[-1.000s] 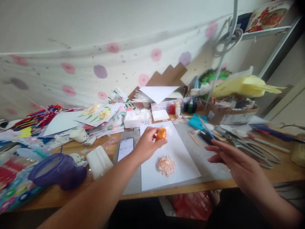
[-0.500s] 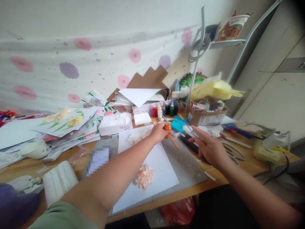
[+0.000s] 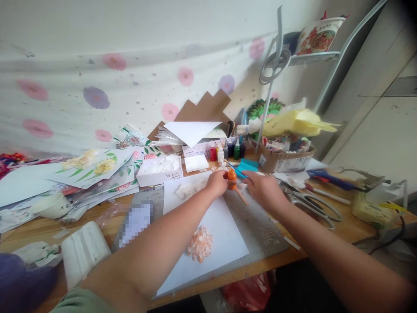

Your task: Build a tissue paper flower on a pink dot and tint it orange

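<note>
My left hand [image 3: 216, 182] is closed around a small orange bottle [image 3: 231, 178], held at the far edge of a white sheet of paper [image 3: 211, 230]. My right hand [image 3: 263, 188] sits just right of the bottle, its fingers curled toward it over a thin wooden stick [image 3: 242, 198]; whether they hold anything is hidden. A small heap of pale orange crumbled bits [image 3: 200, 243] lies on the sheet nearer to me. A white fluffy patch [image 3: 187, 189] lies on the sheet to the left of my left hand.
A grey cutting mat [image 3: 260, 230] lies under the sheet. Small colour bottles [image 3: 228, 150] stand behind, with a white box [image 3: 159, 169], flower pictures [image 3: 94, 163] and a cardboard box [image 3: 286, 158]. Scissors [image 3: 312, 204] lie at right, a phone [image 3: 136, 224] and white mould [image 3: 85, 252] at left.
My left hand carried the orange bottle away from me to the sheet's far edge. My right hand moved in from the right until it is beside the bottle. The view swung right.
</note>
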A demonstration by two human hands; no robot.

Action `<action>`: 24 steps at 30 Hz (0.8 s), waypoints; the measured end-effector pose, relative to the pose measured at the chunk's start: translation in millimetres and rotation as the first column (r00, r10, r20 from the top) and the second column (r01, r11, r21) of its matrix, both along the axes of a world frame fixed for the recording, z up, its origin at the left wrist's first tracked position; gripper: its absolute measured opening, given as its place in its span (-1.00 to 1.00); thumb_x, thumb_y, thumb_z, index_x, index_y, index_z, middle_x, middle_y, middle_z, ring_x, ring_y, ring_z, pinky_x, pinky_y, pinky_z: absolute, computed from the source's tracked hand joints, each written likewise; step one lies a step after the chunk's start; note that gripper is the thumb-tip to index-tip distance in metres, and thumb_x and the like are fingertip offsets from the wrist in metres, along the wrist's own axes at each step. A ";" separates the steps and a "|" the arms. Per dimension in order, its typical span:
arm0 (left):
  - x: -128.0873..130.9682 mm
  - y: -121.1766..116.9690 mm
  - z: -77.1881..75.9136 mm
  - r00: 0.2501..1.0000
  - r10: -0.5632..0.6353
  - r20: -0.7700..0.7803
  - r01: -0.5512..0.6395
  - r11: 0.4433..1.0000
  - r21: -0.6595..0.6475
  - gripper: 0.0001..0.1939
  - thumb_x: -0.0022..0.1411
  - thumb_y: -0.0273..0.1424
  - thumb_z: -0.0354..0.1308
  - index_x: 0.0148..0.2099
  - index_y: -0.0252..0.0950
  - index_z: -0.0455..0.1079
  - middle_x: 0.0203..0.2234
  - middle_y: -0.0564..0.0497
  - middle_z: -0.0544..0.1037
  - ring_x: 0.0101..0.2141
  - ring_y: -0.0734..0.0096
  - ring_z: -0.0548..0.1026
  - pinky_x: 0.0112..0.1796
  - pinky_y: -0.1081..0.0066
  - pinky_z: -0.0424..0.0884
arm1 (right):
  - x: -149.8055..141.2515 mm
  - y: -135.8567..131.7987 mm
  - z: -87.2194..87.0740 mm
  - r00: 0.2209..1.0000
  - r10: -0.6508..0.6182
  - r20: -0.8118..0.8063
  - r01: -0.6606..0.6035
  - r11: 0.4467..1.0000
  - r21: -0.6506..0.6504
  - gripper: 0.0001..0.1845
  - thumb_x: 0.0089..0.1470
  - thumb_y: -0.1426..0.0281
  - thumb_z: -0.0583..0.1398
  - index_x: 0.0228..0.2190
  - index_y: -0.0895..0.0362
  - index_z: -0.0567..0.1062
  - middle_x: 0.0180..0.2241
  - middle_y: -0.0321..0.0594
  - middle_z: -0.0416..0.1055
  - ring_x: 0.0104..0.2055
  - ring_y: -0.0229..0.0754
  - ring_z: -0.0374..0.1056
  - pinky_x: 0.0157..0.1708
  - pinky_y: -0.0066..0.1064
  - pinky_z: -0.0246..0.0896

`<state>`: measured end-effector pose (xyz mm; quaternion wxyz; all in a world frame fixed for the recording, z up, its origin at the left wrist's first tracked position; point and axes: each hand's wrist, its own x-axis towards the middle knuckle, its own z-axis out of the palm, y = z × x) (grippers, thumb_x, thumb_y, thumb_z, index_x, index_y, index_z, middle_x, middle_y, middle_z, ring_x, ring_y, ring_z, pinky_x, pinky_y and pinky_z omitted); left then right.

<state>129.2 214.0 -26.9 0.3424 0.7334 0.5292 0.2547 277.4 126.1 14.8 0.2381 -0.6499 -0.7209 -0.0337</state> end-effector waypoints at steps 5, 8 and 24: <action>-2.1 2.6 3.5 0.998 0.035 -0.053 -0.033 0.999 0.035 -0.73 0.25 -0.29 0.06 -0.08 -0.35 0.35 -0.17 -0.07 0.46 -0.20 0.35 0.45 -0.18 0.21 0.42 | -6.6 2.4 2.0 0.997 -0.002 0.076 0.004 1.000 -0.023 -0.61 0.13 0.39 -0.03 -0.08 0.12 0.46 -0.32 -0.13 0.57 -0.31 -0.12 0.45 -0.36 -0.43 0.17; -6.1 5.6 4.6 0.996 0.061 -0.071 -0.058 0.997 0.047 -0.72 0.25 -0.29 0.06 -0.07 -0.35 0.35 -0.16 -0.07 0.45 -0.19 0.34 0.45 -0.17 0.20 0.41 | -11.9 5.2 2.9 0.995 -0.005 0.104 0.008 1.000 -0.031 -0.59 0.14 0.38 -0.04 -0.04 0.11 0.43 -0.30 -0.12 0.57 -0.30 -0.10 0.46 -0.36 -0.42 0.18; -16.8 16.5 -8.6 0.998 0.042 -0.043 -0.040 0.999 0.036 -0.71 0.25 -0.30 0.07 -0.03 -0.36 0.33 -0.14 -0.08 0.44 -0.19 0.33 0.45 -0.19 0.21 0.43 | -24.7 16.1 3.0 0.987 0.020 0.162 -0.011 0.998 -0.059 -0.57 0.17 0.40 -0.07 0.02 0.13 0.37 -0.28 -0.10 0.56 -0.32 -0.09 0.47 -0.37 -0.40 0.21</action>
